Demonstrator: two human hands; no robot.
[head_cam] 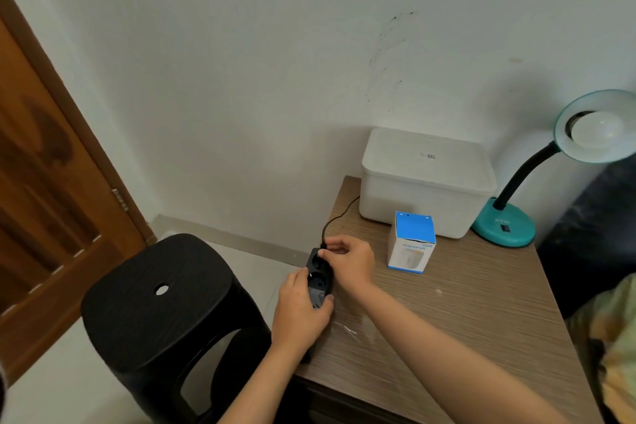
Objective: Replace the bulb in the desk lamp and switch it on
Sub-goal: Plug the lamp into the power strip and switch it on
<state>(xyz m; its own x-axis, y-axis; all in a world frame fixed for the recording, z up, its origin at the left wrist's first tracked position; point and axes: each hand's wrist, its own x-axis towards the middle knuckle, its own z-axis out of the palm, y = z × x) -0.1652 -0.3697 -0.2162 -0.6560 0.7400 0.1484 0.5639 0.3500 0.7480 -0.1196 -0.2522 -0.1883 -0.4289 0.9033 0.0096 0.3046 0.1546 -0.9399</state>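
A black power strip [319,280] lies at the left edge of the table [447,303], its long axis running away from the person toward the wall. The left hand [301,311] is closed around the near end of the strip and holds it in place. The right hand [347,260] pinches a black plug [323,247] at the far socket — the fingers are closed on it, and I cannot tell if the plug is fully seated. From the plug a thin black cord [339,213] goes up and behind the white lidded box [426,182].

The teal desk lamp [506,224] stands at the far right corner of the table, well apart from both hands. Its black gooseneck bends upward to the right, and the shade faces toward the camera (a white bulb [597,129] is seen inside it, unlit). A small blue-and-white humidifier carton [411,244] stands just before the box. A black plastic stool [161,303] is beside the table on the left.
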